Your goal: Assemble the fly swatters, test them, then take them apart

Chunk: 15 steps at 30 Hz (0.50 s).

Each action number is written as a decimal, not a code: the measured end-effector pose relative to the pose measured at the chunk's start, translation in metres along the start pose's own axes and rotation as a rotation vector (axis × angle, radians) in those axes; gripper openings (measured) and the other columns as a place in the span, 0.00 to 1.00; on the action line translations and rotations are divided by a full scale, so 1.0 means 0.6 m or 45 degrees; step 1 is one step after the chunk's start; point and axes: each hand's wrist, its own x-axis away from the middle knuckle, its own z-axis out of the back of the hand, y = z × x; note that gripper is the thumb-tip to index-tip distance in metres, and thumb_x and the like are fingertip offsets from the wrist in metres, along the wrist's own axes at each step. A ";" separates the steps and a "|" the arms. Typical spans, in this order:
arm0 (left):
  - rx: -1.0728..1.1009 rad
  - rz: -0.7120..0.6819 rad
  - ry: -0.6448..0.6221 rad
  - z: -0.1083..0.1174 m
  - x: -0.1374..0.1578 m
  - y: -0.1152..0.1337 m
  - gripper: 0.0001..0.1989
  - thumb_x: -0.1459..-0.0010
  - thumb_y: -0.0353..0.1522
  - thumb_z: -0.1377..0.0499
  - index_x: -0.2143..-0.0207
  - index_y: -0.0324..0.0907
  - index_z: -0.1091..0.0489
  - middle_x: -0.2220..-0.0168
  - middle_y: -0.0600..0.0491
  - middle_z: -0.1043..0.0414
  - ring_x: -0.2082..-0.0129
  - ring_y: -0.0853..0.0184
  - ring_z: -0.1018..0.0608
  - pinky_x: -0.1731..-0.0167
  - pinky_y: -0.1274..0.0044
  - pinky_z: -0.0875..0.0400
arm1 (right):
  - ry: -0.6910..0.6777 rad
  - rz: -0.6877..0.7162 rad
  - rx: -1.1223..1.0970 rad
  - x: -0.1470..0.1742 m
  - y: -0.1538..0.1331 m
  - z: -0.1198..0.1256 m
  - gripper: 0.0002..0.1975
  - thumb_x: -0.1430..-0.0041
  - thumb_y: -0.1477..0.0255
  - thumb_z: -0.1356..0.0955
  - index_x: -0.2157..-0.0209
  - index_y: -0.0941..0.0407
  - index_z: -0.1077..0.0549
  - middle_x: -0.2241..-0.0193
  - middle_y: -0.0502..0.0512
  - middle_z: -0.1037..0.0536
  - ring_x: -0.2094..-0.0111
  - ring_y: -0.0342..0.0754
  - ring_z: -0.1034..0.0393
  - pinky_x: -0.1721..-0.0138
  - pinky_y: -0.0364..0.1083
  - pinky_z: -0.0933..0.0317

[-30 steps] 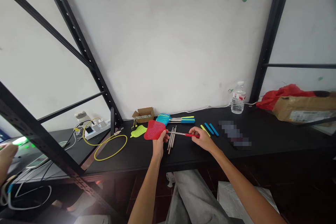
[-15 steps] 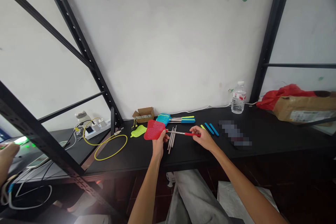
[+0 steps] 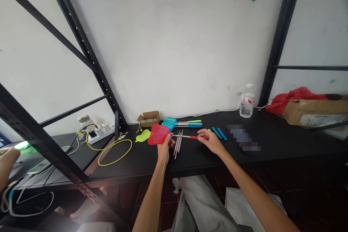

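Note:
A red fly swatter [image 3: 159, 134] is held level above the black table, its mesh head to the left and its metal rod running right into a red handle. My left hand [image 3: 164, 148] is closed at the base of the head, thumb on top. At the other end my right hand [image 3: 210, 140] pinches the red handle. Below the rod lie several loose metal rods [image 3: 178, 144]. Blue handle grips [image 3: 219, 133] rest just beyond my right hand. A lime-green swatter head [image 3: 143, 136] lies left of the red one, and blue swatters [image 3: 169, 122] are stacked behind.
A small open cardboard box [image 3: 149, 118] stands by the wall. Right of centre are a water bottle [image 3: 247, 102] and a pixelated dark item [image 3: 242, 139]. A yellow cable [image 3: 114, 152] and a power strip [image 3: 101, 134] lie left. Another person's hand [image 3: 8, 159] is at the far left.
My right hand has tightened its fingers around the red handle. The swatter has shifted very slightly left.

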 end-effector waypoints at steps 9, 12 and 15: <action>-0.007 -0.010 -0.068 0.001 0.002 -0.002 0.19 0.46 0.43 0.36 0.61 0.36 0.24 0.78 0.54 0.29 0.78 0.74 0.31 0.76 0.81 0.39 | 0.022 -0.046 0.049 0.000 0.003 0.002 0.14 0.43 0.62 0.31 0.60 0.56 0.26 0.69 0.54 0.21 0.65 0.51 0.25 0.61 0.47 0.36; -0.014 -0.006 -0.088 0.000 0.002 -0.004 0.18 0.46 0.43 0.36 0.61 0.37 0.24 0.78 0.54 0.29 0.78 0.73 0.30 0.75 0.80 0.38 | 0.021 -0.067 0.048 0.000 0.004 0.001 0.14 0.43 0.60 0.32 0.61 0.56 0.26 0.73 0.53 0.21 0.66 0.52 0.24 0.63 0.47 0.36; 0.007 0.019 -0.084 0.000 0.001 -0.004 0.19 0.47 0.42 0.35 0.61 0.36 0.24 0.77 0.53 0.28 0.78 0.74 0.30 0.75 0.81 0.38 | -0.006 -0.059 0.031 0.001 -0.001 -0.001 0.14 0.42 0.59 0.32 0.62 0.56 0.26 0.73 0.54 0.21 0.66 0.53 0.23 0.63 0.47 0.35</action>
